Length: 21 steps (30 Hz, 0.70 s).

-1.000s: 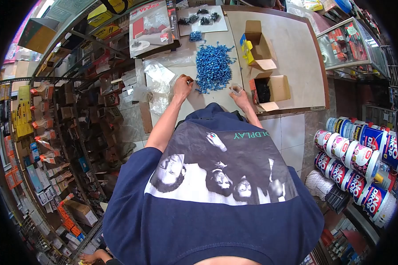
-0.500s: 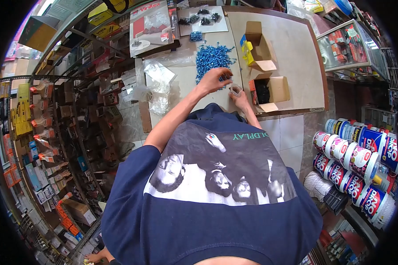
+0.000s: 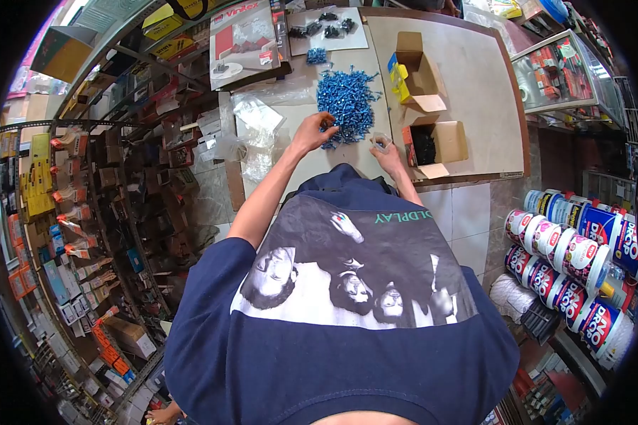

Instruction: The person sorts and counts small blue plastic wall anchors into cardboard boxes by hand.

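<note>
My left hand (image 3: pixel 315 133) is at the lower left edge of a pile of small blue pieces (image 3: pixel 346 103), which look like screws or wall plugs. Its fingers are bent and apart, with the tips against the pile. My right hand (image 3: pixel 390 159) holds a small clear plastic bag (image 3: pixel 381 143) by its rim, just right of the pile's lower end. Right of that hand stands an open carton (image 3: pixel 450 142) with dark pieces inside. Above it lies an open yellow and blue box (image 3: pixel 424 76).
A Vinilex box (image 3: pixel 244 42) and clear plastic bags (image 3: pixel 259 127) lie at the left of the table (image 3: pixel 468 85). Black parts rest on a white board (image 3: pixel 340 41) at the far edge. Paint buckets (image 3: pixel 581 255) stand right; another person's hand (image 3: pixel 164 414) shows lower left.
My left hand has moved left, away from the bag, to the pile's lower left edge. My right hand stays in nearly the same place with the bag.
</note>
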Each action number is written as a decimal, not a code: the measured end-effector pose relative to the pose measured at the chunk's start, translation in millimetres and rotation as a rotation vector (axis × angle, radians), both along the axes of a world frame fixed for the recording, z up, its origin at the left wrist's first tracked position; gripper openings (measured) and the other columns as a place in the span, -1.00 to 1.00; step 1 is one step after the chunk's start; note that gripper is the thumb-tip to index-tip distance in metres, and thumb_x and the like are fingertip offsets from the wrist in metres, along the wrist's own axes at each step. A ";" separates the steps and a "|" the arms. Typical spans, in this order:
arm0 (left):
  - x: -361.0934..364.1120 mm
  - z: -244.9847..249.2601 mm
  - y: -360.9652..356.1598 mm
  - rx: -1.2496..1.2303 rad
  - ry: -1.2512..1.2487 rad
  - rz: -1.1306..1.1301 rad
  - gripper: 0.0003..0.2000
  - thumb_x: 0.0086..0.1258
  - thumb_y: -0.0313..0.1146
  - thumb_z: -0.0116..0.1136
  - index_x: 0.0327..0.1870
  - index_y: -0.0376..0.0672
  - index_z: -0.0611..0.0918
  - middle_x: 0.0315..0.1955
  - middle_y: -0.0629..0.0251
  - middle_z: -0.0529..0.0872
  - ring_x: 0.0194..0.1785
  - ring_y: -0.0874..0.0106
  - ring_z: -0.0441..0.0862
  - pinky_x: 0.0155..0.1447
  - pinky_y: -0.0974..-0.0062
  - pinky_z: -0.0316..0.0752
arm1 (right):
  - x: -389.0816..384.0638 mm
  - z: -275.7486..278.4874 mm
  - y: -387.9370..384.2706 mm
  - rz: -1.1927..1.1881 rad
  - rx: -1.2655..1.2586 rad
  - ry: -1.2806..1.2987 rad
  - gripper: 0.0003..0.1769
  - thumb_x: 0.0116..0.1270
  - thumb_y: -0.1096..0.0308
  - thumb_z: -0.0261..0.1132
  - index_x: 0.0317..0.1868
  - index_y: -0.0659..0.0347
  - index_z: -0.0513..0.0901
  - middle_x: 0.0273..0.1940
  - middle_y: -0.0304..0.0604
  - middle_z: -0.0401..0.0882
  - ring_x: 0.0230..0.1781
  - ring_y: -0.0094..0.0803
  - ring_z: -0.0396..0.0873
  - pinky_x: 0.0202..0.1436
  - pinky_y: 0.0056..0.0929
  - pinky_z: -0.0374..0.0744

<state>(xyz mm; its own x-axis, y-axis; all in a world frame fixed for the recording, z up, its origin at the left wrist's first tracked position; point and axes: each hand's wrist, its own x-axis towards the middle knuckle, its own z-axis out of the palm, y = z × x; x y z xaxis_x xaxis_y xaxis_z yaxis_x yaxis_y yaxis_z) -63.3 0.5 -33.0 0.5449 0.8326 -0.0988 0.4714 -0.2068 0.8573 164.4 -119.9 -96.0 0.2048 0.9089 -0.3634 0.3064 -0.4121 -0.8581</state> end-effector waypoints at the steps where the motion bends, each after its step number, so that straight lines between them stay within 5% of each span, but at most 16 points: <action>1: -9.8 -8.2 0.0 -0.003 0.039 0.016 -0.70 0.15 -0.29 0.32 -0.16 -0.28 0.62 -0.28 0.10 0.71 -0.24 0.29 0.68 -0.11 0.40 0.56 | 0.4 -3.5 -0.1 -0.027 0.003 0.026 -0.61 0.17 0.33 0.34 0.03 0.19 0.55 -0.11 -0.17 0.59 -0.06 -0.41 0.51 0.05 -0.44 0.46; 13: -42.7 -36.2 -19.3 -0.013 0.161 0.021 -0.73 0.06 -0.49 0.26 -0.15 -0.20 0.63 -0.28 0.14 0.69 -0.21 0.23 0.66 -0.07 0.35 0.54 | 0.9 -1.6 -0.4 -0.004 -0.008 -0.018 -0.61 0.18 0.33 0.33 0.02 0.22 0.55 -0.07 -0.13 0.59 -0.04 -0.39 0.51 0.08 -0.43 0.45; 18: -45.0 -36.0 -21.2 0.159 0.193 -0.071 -0.74 0.11 -0.50 0.25 -0.13 -0.23 0.61 -0.25 0.13 0.70 -0.21 0.25 0.65 -0.11 0.37 0.53 | 3.3 -15.6 0.7 0.003 0.014 0.006 -0.60 0.18 0.34 0.33 0.04 0.23 0.54 -0.09 -0.14 0.60 -0.04 -0.40 0.51 0.08 -0.45 0.44; 21: -49.0 -31.9 -21.6 0.024 0.169 0.018 -0.73 0.13 -0.47 0.26 -0.11 -0.21 0.61 -0.27 0.16 0.70 -0.23 0.26 0.65 -0.11 0.38 0.53 | 2.2 -6.4 0.7 0.002 -0.014 0.014 -0.58 0.18 0.34 0.33 0.05 0.23 0.53 -0.09 -0.13 0.60 -0.04 -0.40 0.51 0.07 -0.45 0.44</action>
